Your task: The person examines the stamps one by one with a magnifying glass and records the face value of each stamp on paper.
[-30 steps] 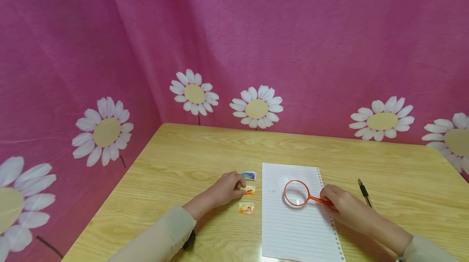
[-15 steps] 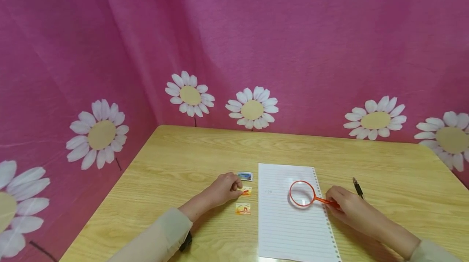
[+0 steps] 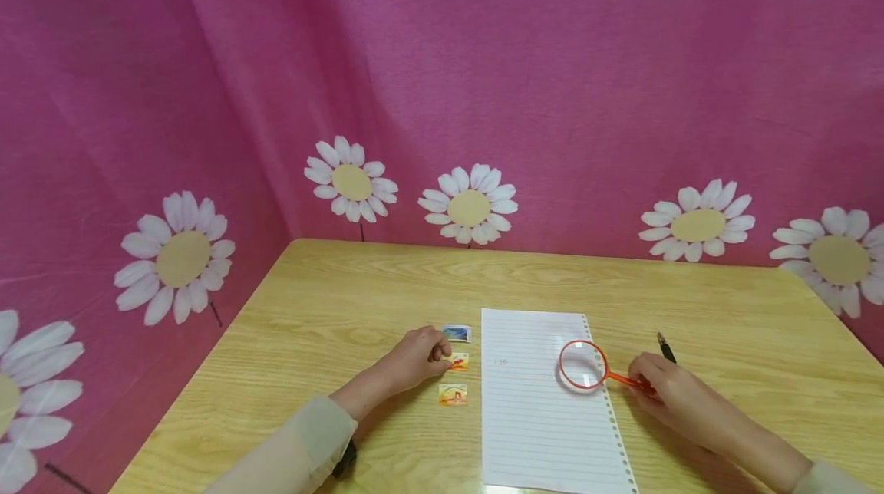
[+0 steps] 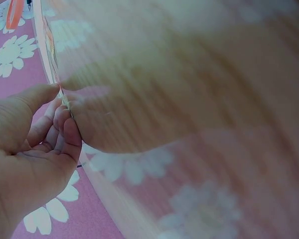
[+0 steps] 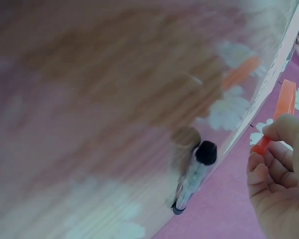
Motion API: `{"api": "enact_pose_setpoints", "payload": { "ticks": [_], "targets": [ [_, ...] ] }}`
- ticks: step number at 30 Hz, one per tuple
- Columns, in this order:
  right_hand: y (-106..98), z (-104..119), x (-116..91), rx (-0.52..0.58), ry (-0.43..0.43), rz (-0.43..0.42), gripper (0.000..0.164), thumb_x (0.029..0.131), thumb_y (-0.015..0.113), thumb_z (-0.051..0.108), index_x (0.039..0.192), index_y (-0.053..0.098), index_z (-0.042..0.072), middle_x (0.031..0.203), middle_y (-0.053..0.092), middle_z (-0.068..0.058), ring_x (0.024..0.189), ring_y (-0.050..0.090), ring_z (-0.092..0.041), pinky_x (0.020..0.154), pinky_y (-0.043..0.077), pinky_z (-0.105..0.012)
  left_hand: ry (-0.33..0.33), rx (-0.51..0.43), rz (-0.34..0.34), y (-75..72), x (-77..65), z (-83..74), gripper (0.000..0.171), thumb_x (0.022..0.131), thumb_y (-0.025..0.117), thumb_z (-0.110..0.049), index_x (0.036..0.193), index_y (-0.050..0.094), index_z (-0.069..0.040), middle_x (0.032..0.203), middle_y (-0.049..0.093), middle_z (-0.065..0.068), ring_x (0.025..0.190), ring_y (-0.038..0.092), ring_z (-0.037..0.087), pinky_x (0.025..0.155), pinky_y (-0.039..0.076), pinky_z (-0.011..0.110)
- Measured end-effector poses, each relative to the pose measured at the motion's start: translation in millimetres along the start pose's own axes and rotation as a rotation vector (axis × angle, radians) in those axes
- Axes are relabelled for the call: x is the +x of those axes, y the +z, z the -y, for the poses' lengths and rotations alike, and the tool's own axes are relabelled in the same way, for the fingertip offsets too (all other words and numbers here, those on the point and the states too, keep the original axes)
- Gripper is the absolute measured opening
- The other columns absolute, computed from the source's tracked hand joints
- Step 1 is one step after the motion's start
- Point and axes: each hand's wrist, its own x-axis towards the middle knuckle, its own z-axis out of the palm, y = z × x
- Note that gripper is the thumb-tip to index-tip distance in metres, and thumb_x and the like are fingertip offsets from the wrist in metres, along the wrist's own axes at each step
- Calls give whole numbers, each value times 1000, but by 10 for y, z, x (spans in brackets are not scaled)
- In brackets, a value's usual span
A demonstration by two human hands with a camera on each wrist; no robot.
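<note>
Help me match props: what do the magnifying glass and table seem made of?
Magnifying glass: smooth orange rim and handle, evenly coloured, likely plastic; clear lens, glass or plastic, showing glare.
Table: grained wood or laminate; glossy, showing reflections in both wrist views.

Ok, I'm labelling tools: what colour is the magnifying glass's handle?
Orange-red handle, clearest in the head view.

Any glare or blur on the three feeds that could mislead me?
Head: small white glints on the magnifying glass, faint shadow on the paper. Left wrist: tabletop smeared, mirroring the flowers. Right wrist: tabletop smeared too, ghosting the orange handle; the pen looks crisper.
</note>
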Motion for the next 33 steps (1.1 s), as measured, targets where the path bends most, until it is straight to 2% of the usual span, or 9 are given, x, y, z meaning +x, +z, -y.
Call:
{"api": "enact_pose_setpoints", "payload": {
  "ticks": [11, 17, 28, 31, 33],
  "targets": [
    [-64, -58, -121, -61, 2, -35, 48, 98, 29, 48, 85, 56, 11, 76, 52, 12, 70, 44, 5, 56, 36, -8, 5, -12, -1, 4, -3, -5, 7, 90, 69, -8, 89, 62, -6, 80, 52, 1, 73, 44, 10, 64, 37, 21],
    [-117, -70, -177, -92, 46, -11, 52, 97, 26, 51, 85, 57, 11, 75, 52, 12, 70, 43, 6, 57, 36, -7, 22, -8, -8, 3, -11, -7, 7, 90, 68, -8, 90, 62, -5, 81, 53, 1, 73, 43, 10, 64, 37, 21],
    [-158, -95, -232, -146, 104, -14, 53, 94, 30, 54, 84, 58, 10, 73, 53, 10, 67, 42, 6, 54, 37, -7, 8, -13, -9, 4, -10, 4, 5, 90, 68, -8, 91, 63, -5, 82, 54, 2, 72, 43, 10, 64, 38, 21],
    [-160, -99, -237, -146, 119, -13, 52, 94, 34, 54, 84, 58, 9, 73, 52, 10, 66, 40, 7, 53, 35, -7, 14, -17, -9, 8, -14, -3, 6, 90, 68, -7, 91, 63, -4, 81, 54, 2, 72, 43, 10, 64, 38, 20],
    [-167, -91, -238, -142, 131, -14, 45, 95, 43, 50, 84, 57, 9, 72, 51, 11, 66, 38, 8, 52, 33, -7, 14, -20, -8, 8, -18, -10, 6, 90, 68, -7, 91, 63, -4, 81, 54, 2, 72, 43, 9, 64, 38, 20]
  ]
}}
